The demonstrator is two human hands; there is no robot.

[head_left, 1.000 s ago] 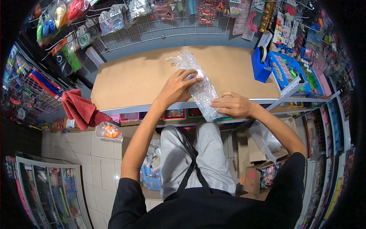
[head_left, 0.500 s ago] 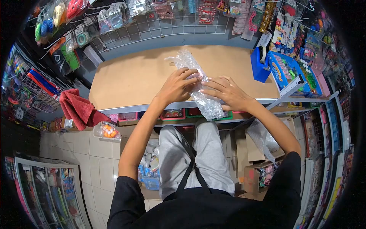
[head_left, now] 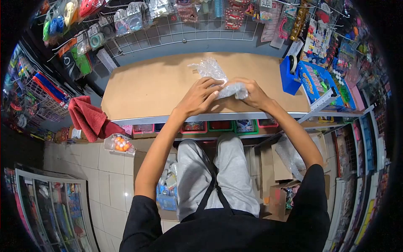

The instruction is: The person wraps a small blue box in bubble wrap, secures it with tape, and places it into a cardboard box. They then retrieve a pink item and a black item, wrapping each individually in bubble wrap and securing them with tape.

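Observation:
A strip of clear bubble wrap (head_left: 213, 68) lies on the brown tabletop (head_left: 147, 84), its far end flat and its near end folded up. My left hand (head_left: 201, 95) presses on the wrap's left side with bent fingers. The near end is gripped by my right hand (head_left: 253, 94), which has it bunched and turned over toward the middle. Whatever lies inside the wrap is hidden by the folds and my fingers.
On the right stand a blue tape dispenser (head_left: 290, 74) and a blue display box (head_left: 312, 82). A red cloth (head_left: 87, 119) hangs at the left corner. Coloured trays (head_left: 221, 126) sit below the tabletop. Packaged goods hang on a wire grid (head_left: 201, 35) behind.
The wrap's near end, which hung over the table's front edge, is now folded back up onto the tabletop. My right hand has closed around it and turned inward.

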